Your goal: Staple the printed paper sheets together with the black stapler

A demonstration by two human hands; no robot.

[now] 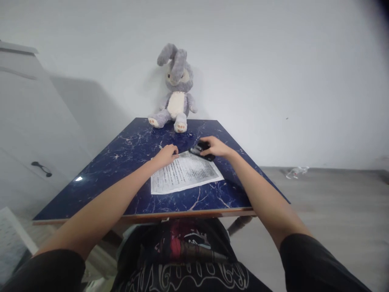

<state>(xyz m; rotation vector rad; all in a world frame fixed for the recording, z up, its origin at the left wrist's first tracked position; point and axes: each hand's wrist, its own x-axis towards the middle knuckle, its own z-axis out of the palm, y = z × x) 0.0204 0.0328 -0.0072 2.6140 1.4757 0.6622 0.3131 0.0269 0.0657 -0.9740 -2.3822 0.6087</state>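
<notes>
A printed sheet of paper (182, 175) lies on the blue marble-patterned table (127, 142). My left hand (167, 155) rests at the sheet's upper left edge, its fingers bent; whether they pinch the paper is hard to see. At the sheet's upper right corner, my right hand (214, 147) is closed around a black object (208, 156), which looks like a stapler and is slightly blurred. That object touches or overlaps the top edge of the paper.
A grey plush rabbit (176, 101) sits at the table's far edge against the white wall. To the left stands a white cabinet (18, 121) with a dark handle. A small white object (297, 172) lies on the floor at the right.
</notes>
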